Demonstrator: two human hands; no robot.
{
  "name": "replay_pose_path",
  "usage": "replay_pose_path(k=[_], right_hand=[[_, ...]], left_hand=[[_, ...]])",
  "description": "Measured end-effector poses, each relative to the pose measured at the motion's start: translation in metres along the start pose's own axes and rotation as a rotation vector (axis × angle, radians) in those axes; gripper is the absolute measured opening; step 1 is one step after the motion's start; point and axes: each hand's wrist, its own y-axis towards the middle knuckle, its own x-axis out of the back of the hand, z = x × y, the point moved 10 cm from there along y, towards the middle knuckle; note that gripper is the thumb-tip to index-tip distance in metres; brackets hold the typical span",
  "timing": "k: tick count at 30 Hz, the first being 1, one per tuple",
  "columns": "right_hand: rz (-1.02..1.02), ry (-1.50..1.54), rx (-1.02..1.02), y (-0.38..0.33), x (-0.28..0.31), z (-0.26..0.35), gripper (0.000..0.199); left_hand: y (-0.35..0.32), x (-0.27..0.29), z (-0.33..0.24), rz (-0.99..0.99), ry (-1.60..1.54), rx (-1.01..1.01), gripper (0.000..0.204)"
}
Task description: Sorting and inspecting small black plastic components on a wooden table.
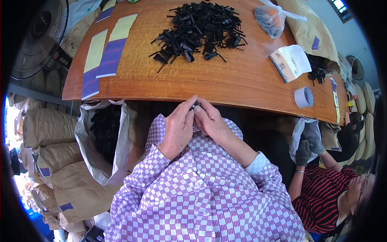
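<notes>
On our table (246,76), many black parts (201,28) seemingly remain; our left hand (178,127) and right hand (211,120) pinch one dark piece (195,105).

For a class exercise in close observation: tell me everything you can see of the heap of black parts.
The heap of black parts lies loose and tangled on the brown tabletop, beyond the near edge. Its many small pieces look like plastic, with thin rods jutting out at all angles; a few spread toward the near side. Individual shapes are hard to tell.
</notes>
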Motion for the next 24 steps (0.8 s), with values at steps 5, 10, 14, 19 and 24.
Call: replay_pose_path(k=[5,10,14,19,24], right_hand=[[0.231,-0.248,0.084,0.027,-0.011,0.007,0.029],[-0.333,-1.130,0.457,0.062,0.069,0.102,0.030],[-0.478,-1.483,0.394,0.092,0.122,0.104,0.027],[-0.489,-1.378,0.644,0.087,0.140,0.098,0.019],[-0.167,-0.161,-0.205,0.037,0.090,0.036,0.025]], left_hand=[[0.001,0.021,0.021,-0.007,-0.111,0.174,0.033],[-0.009,0.173,0.010,-0.461,0.292,0.131,0.030],[-0.029,0.251,0.024,-0.464,0.916,0.120,0.037],[-0.013,0.204,0.002,-0.565,0.643,-0.033,0.059],[0.023,0.060,-0.026,-0.104,0.391,-0.263,0.065]])
